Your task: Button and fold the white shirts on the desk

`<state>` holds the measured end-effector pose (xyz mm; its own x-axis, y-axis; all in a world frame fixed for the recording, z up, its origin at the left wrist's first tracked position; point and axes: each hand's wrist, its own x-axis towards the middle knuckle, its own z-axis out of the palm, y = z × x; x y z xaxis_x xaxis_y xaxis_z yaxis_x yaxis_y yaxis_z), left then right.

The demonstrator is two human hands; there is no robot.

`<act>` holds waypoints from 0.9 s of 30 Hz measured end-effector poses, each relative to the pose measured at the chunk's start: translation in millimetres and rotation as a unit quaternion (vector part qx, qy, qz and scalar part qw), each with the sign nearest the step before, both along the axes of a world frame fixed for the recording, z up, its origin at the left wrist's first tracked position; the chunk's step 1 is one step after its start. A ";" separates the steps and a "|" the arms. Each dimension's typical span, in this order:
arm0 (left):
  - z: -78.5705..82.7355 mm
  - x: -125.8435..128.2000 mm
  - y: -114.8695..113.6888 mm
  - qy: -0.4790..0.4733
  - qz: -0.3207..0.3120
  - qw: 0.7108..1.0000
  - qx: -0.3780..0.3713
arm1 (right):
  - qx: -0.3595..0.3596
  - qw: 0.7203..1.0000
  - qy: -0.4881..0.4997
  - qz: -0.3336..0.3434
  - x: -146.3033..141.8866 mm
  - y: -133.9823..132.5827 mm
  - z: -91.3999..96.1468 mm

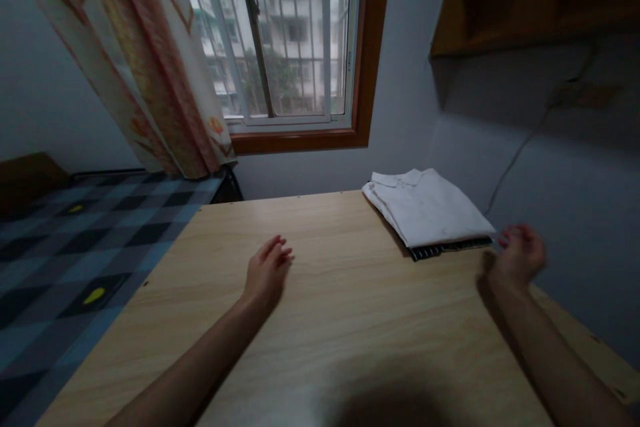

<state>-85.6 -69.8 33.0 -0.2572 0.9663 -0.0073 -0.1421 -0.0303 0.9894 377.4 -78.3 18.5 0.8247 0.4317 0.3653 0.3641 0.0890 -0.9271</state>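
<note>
A folded white collared shirt (430, 210) lies toward the far right of the wooden table (320, 320). Dark striped folded cloth (425, 251) shows beneath its front edge. My left hand (267, 270) is over the middle-left of the table, fingers loosely bent and slightly apart, holding nothing. Just beyond the shirt's right front corner is my right hand (523, 253), raised a little over the table's right side. Its fingers look curled but are blurred by motion, so whether they hold anything cannot be made out.
At the left stands a bed with a checked blue-grey cover (100, 267). Behind the table are a barred window (295, 47) and a floral curtain (160, 67). A wooden wall shelf (525, 0) hangs at upper right, with a cable (515, 157) running down the wall.
</note>
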 end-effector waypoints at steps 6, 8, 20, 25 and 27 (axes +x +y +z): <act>42.9 -61.4 -50.9 0.353 0.019 0.903 0.246 | 0.139 0.939 -0.113 0.293 -100.9 -24.1 43.5; 38.4 -69.0 -67.0 0.509 -0.113 0.801 0.295 | 0.060 0.857 -0.259 0.442 -133.7 -33.9 35.8; 0.2 -70.8 -83.4 0.659 -0.429 0.593 0.172 | -0.211 0.499 -0.496 0.679 -194.3 -53.2 -10.2; -0.5 -71.4 -82.5 0.662 -0.429 0.591 0.168 | -0.213 0.503 -0.491 0.679 -194.5 -53.9 -8.1; -0.1 -71.0 -82.7 0.662 -0.430 0.591 0.165 | -0.215 0.502 -0.489 0.680 -194.6 -53.7 -7.6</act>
